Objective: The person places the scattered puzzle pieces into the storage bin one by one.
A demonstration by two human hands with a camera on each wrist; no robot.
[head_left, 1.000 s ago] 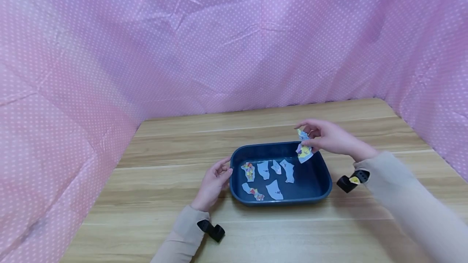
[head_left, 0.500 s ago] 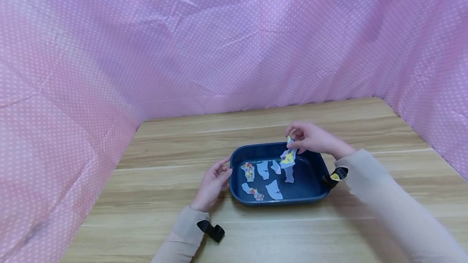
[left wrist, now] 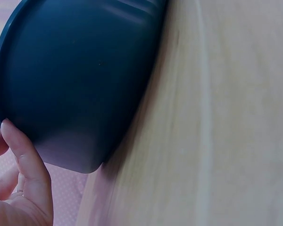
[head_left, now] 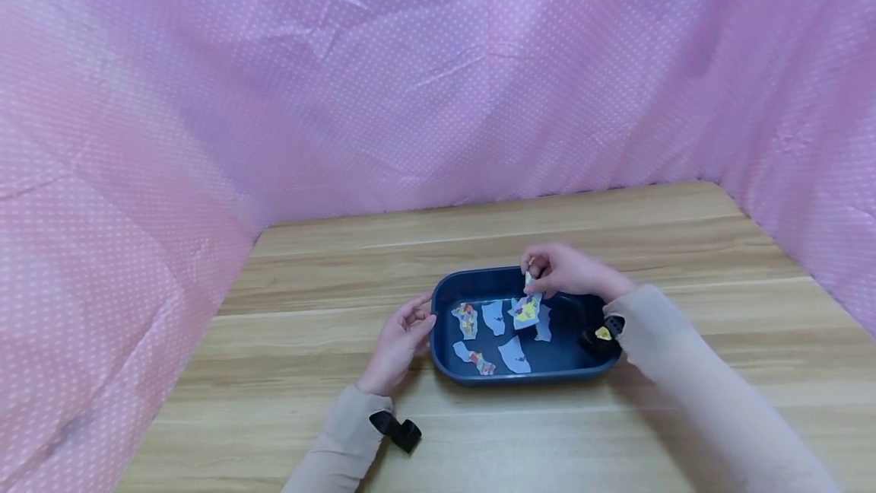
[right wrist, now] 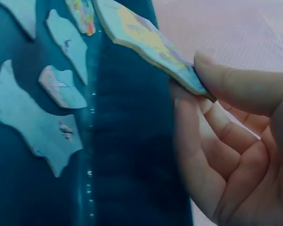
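A dark blue tray (head_left: 506,380) stands on the wooden table. My left hand (head_left: 399,341) holds its left end; in the left wrist view the thumb (left wrist: 20,141) presses at the rim. Over the tray, my right hand (head_left: 564,271) pinches a flat, irregular printed piece (head_left: 526,312), yellow, purple and pale blue. The right wrist view shows the piece (right wrist: 141,35) gripped at one narrow end between thumb and fingers, tilted above the tray floor. Several similar pieces lie flat below: a colourful one (head_left: 466,320), pale blue ones (head_left: 514,356), and a part-coloured one (head_left: 474,358).
A pink cloth (head_left: 411,97) with white dots hangs behind and beside the table (head_left: 328,265). Each wrist wears a black camera, the left one (head_left: 397,432) over the table and the right one (head_left: 598,335) over the tray's right end.
The right hand has moved left and towards the person with the printed piece, from the tray's back right corner to over its middle. The left hand has stayed at the rim.
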